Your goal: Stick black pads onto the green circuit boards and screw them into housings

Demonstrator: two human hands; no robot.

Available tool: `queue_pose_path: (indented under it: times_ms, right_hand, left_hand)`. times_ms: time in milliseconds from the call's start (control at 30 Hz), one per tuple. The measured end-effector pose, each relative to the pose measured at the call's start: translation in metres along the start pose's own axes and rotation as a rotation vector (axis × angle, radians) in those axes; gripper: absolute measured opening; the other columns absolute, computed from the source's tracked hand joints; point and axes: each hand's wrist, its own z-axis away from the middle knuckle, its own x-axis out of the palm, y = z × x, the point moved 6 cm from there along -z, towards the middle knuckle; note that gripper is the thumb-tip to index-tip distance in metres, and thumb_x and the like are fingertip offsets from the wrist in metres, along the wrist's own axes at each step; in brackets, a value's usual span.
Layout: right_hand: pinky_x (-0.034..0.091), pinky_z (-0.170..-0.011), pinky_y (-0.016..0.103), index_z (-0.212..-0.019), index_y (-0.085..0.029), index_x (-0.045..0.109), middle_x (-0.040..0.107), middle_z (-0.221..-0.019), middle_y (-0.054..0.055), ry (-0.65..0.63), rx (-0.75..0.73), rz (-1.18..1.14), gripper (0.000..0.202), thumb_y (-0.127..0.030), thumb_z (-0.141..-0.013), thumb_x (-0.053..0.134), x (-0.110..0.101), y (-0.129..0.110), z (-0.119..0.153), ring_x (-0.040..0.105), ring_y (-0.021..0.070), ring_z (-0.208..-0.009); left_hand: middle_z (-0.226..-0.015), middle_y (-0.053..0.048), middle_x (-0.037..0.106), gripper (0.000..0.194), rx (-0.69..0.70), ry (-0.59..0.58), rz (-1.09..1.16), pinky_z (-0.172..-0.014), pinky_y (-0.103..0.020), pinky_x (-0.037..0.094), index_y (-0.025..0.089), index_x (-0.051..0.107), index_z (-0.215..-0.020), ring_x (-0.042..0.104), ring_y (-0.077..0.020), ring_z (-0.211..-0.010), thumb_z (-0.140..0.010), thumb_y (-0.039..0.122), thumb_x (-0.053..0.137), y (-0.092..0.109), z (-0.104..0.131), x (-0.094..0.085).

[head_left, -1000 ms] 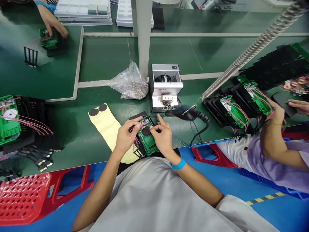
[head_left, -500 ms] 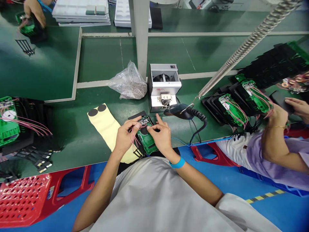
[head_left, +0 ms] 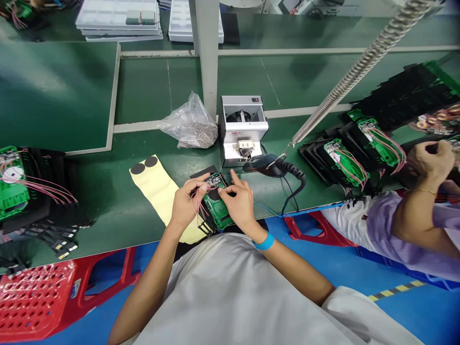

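A green circuit-board unit [head_left: 223, 218] in a black housing lies tilted at the table's front edge. My left hand [head_left: 185, 203] is closed at its upper left edge, thumb and forefinger near the small components. Thin pink wires [head_left: 196, 203] loop beside those fingers to black connectors [head_left: 204, 228]. On the unit sits a black round pad [head_left: 214, 194], and the thumb of my right hand [head_left: 241, 201] presses on it. That hand's forefinger stretches out beyond the unit, apart from the thumb. Yellow backing paper [head_left: 154, 188] bearing two black round pads [head_left: 144, 165] reaches under my left hand.
Behind my hands stand a grey-white machine [head_left: 243, 136] and a plastic bag of small metal parts [head_left: 197, 132]. A black corded tool [head_left: 264, 165] hangs from a spring [head_left: 334, 96]. More units lie left [head_left: 14, 187] and right [head_left: 347, 163], near a co-worker's hand [head_left: 434, 160].
My hands and the unit stay almost still. At right, the co-worker's hand has moved further right, off the wired unit. The other person's hand at the far left has left the view.
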Motion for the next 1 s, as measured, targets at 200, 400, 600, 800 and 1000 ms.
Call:
queue_pose_path:
  times_ms: [200,400,600,800,1000]
  right_hand:
    - [0.04,-0.124,0.067,-0.068,-0.022,0.072,0.05,-0.17,-0.006,0.025,-0.055,0.029,0.028,-0.036,-0.092,0.075,0.0,-0.002,0.002,0.056,0.034,-0.146]
    - [0.041,-0.126,0.066,-0.07,-0.022,0.073,0.05,-0.17,-0.006,0.023,-0.061,0.063,0.026,-0.035,-0.093,0.077,0.0,-0.005,0.003,0.057,0.0317,-0.147]
    - [0.046,-0.123,0.062,-0.074,-0.021,0.074,0.051,-0.17,-0.007,0.036,-0.119,0.173,0.026,-0.035,-0.097,0.073,0.001,-0.005,0.005,0.058,0.0308,-0.147]
    - [0.049,-0.117,0.063,-0.079,-0.02,0.076,0.052,-0.169,-0.002,0.078,-0.249,0.314,0.028,-0.036,-0.1,0.068,0.003,-0.008,0.008,0.059,0.0339,-0.144]
    - [0.049,-0.115,0.066,-0.078,-0.019,0.076,0.055,-0.167,0.002,0.056,-0.325,0.39,0.026,-0.033,-0.099,0.071,0.003,-0.014,0.008,0.061,0.0348,-0.14]
  left_hand:
    - [-0.142,-0.012,0.075,0.042,0.005,0.001,-0.001,-0.129,-0.048,0.051,0.021,0.084,-0.1,0.07,-0.0261,-0.139,-0.096,0.062,0.072,-0.001,-0.001,0.0]
    - [-0.144,-0.012,0.074,0.043,-0.006,-0.01,-0.01,-0.131,-0.049,0.049,0.021,0.085,-0.101,0.069,-0.0264,-0.14,-0.095,0.062,0.073,-0.001,0.0,-0.001]
    - [-0.144,-0.009,0.075,0.044,0.012,-0.015,-0.06,-0.129,-0.045,0.051,0.022,0.086,-0.1,0.068,-0.0243,-0.14,-0.094,0.063,0.073,0.003,0.0,-0.001]
    - [-0.144,-0.008,0.075,0.037,0.039,-0.009,-0.083,-0.13,-0.045,0.051,0.023,0.085,-0.101,0.068,-0.0227,-0.139,-0.096,0.058,0.072,0.0,0.002,-0.001]
    - [-0.168,-0.008,0.056,0.052,0.116,0.032,-0.216,-0.138,-0.048,0.044,0.024,0.071,-0.138,0.054,-0.0252,-0.157,-0.088,0.036,0.081,-0.002,0.009,0.003]
